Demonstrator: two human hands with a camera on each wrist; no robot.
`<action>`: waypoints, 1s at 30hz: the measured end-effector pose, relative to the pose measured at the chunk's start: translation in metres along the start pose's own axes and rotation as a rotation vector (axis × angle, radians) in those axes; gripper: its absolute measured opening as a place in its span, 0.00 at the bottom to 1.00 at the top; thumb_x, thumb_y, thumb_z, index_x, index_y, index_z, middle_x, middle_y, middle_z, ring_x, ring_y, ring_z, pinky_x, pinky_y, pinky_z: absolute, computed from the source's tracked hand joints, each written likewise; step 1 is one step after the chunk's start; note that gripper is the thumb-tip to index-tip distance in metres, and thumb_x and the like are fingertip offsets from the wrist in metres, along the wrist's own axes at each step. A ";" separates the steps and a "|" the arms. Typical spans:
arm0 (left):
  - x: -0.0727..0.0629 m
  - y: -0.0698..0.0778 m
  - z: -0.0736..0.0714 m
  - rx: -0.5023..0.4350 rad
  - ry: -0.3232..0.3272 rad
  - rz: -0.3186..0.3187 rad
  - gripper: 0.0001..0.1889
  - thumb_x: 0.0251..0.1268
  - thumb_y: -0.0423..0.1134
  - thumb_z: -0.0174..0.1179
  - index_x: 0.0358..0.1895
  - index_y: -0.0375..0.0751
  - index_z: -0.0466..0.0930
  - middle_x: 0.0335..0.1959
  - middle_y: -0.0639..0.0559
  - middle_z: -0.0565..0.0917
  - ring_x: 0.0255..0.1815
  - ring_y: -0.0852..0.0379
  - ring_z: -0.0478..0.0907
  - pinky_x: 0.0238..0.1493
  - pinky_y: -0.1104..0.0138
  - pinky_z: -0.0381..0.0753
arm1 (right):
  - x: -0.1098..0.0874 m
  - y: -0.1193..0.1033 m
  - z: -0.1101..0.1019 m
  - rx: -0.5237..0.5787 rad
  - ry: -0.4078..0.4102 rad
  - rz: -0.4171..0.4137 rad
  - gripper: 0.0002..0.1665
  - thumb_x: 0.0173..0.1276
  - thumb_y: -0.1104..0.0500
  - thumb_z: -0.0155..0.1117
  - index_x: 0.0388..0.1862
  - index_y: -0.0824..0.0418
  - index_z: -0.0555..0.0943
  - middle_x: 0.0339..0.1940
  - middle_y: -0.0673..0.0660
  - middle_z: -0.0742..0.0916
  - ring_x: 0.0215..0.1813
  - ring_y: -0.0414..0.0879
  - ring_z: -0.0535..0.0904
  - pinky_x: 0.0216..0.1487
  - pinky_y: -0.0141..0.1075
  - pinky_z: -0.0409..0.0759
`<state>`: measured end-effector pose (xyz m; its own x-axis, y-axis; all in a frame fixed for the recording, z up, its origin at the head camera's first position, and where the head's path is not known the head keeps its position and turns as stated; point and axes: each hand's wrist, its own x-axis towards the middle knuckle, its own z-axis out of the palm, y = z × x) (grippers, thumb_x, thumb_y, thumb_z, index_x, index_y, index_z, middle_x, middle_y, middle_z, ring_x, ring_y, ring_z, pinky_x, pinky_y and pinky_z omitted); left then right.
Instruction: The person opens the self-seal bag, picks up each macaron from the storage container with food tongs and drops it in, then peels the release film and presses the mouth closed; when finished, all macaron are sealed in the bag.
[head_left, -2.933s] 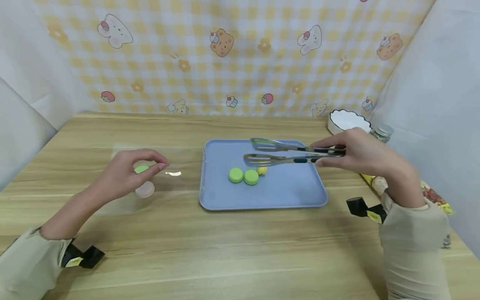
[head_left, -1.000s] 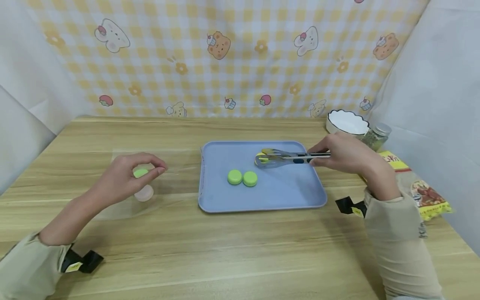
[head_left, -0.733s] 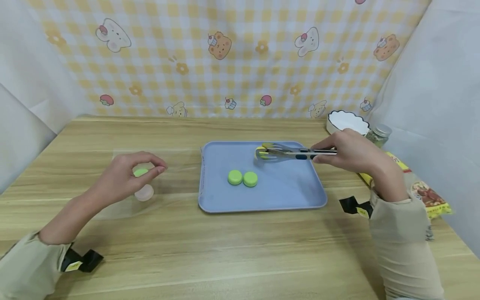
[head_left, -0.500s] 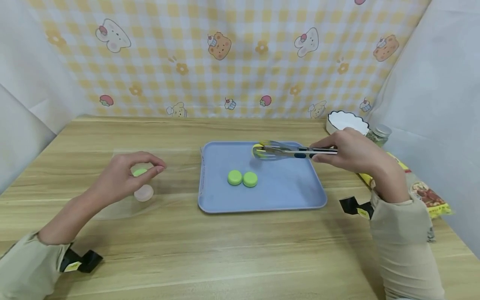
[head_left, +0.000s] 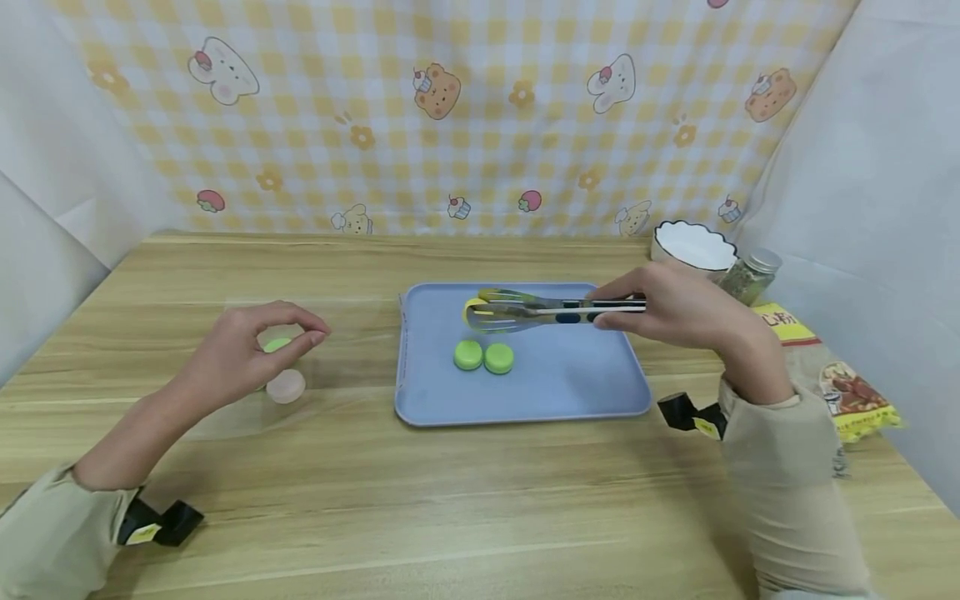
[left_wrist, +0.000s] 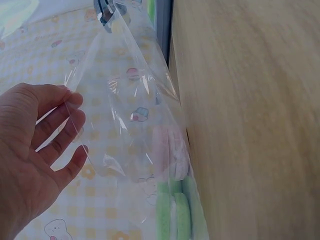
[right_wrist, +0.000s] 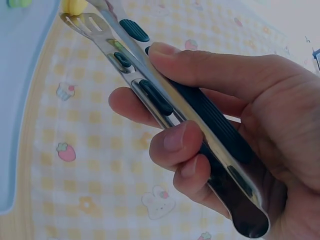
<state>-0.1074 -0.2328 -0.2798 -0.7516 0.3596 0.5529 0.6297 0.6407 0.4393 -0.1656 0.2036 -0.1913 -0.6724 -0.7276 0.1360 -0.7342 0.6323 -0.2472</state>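
Observation:
My left hand pinches the edge of a clear plastic bag between thumb and fingers. Inside it lie a pink macaron and green macarons, partly hidden by the hand in the head view. Over the blue tray, my right hand grips metal serving tongs with dark grip pads, fingers curled round the handles. A yellow macaron is caught between the slotted ends of the tongs. Just below them, two green macarons sit side by side on the tray.
To the right stand a white scalloped dish, a glass jar of dried herbs and a yellow-ended food packet. A checked cloth hangs behind the wooden table.
The tongs, spread apart at first, have closed on the yellow macaron. My right hand has then carried it left, above the green macarons. My left hand stays in place with the bag.

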 end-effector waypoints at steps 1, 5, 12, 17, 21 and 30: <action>0.000 0.000 0.000 -0.003 0.000 -0.001 0.11 0.53 0.25 0.65 0.32 0.47 0.83 0.31 0.57 0.84 0.38 0.71 0.77 0.45 0.81 0.68 | 0.003 -0.002 0.001 0.008 -0.007 -0.003 0.15 0.61 0.55 0.67 0.46 0.60 0.85 0.36 0.52 0.87 0.17 0.34 0.66 0.26 0.33 0.70; 0.001 0.001 0.000 -0.009 0.001 -0.002 0.11 0.53 0.25 0.65 0.32 0.48 0.84 0.31 0.56 0.84 0.38 0.71 0.78 0.46 0.81 0.68 | 0.016 -0.012 0.007 0.071 -0.042 -0.060 0.16 0.62 0.56 0.66 0.47 0.61 0.84 0.33 0.49 0.87 0.18 0.33 0.71 0.25 0.33 0.71; 0.000 0.002 -0.001 0.004 0.016 -0.008 0.11 0.53 0.25 0.65 0.33 0.47 0.84 0.32 0.60 0.84 0.39 0.72 0.77 0.44 0.80 0.68 | 0.042 -0.035 0.020 0.071 -0.088 -0.134 0.16 0.62 0.56 0.66 0.47 0.61 0.84 0.33 0.51 0.87 0.17 0.34 0.69 0.23 0.33 0.69; 0.001 0.002 -0.001 0.021 0.018 -0.004 0.10 0.54 0.25 0.65 0.33 0.46 0.84 0.31 0.60 0.84 0.38 0.72 0.77 0.42 0.81 0.68 | 0.052 -0.042 0.030 0.063 -0.094 -0.134 0.16 0.61 0.57 0.67 0.47 0.61 0.84 0.31 0.51 0.87 0.17 0.34 0.70 0.25 0.34 0.70; 0.001 0.002 -0.002 0.031 0.019 -0.007 0.09 0.54 0.26 0.64 0.33 0.46 0.84 0.31 0.60 0.84 0.36 0.72 0.77 0.38 0.81 0.69 | 0.057 -0.045 0.036 0.045 -0.084 -0.145 0.15 0.61 0.56 0.67 0.46 0.60 0.85 0.31 0.51 0.87 0.16 0.34 0.68 0.25 0.33 0.69; 0.002 0.002 -0.004 0.020 0.041 0.016 0.09 0.52 0.24 0.65 0.32 0.42 0.84 0.30 0.57 0.84 0.37 0.73 0.77 0.45 0.80 0.68 | 0.076 -0.057 0.046 0.007 -0.085 -0.175 0.15 0.61 0.55 0.67 0.46 0.59 0.85 0.37 0.52 0.87 0.19 0.37 0.70 0.28 0.34 0.70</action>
<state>-0.1071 -0.2333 -0.2751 -0.7329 0.3420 0.5881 0.6370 0.6485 0.4166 -0.1704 0.0996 -0.2108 -0.5240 -0.8463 0.0960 -0.8383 0.4926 -0.2336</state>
